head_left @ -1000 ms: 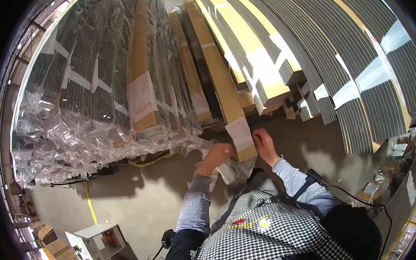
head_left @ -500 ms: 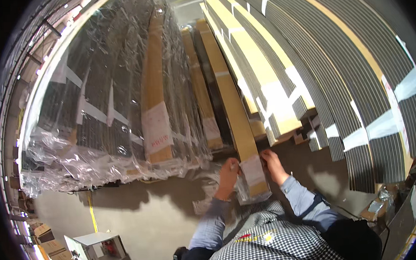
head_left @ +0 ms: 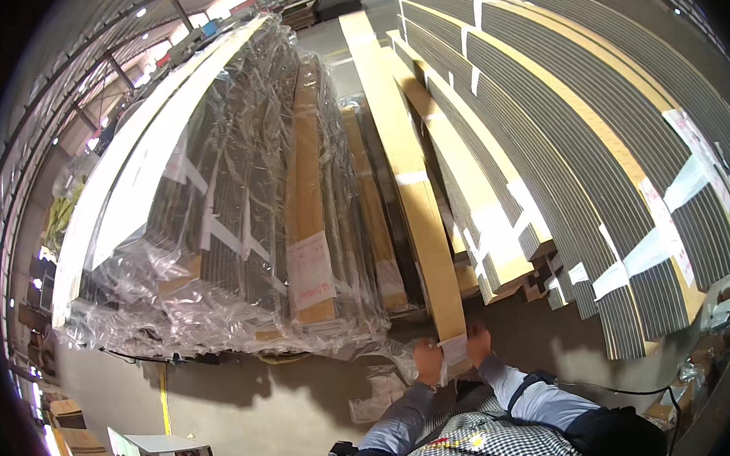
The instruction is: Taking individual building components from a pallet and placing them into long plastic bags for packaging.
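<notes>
A long, narrow wood-coloured board runs away from me, with a white strip across its middle. White paper covers its near end. My left hand is closed at the left edge of that end, beside crumpled clear plastic film. At the opposite edge my right hand is closed too, fingers curled against the board. Both hands partly hide their own fingertips. Whether the board is a single piece or a bundle, I cannot tell.
Left stand dark board stacks wrapped in clear plastic. Layered stacks of long grey-edged boards curve along the right, with white tape bands. A white open-fronted box is at lower left. A black cable hangs near my right arm.
The view has tipped up, showing more of the far hall. The board's far end now catches bright light and appears higher against the stacks. Both hands stay at its near end.
</notes>
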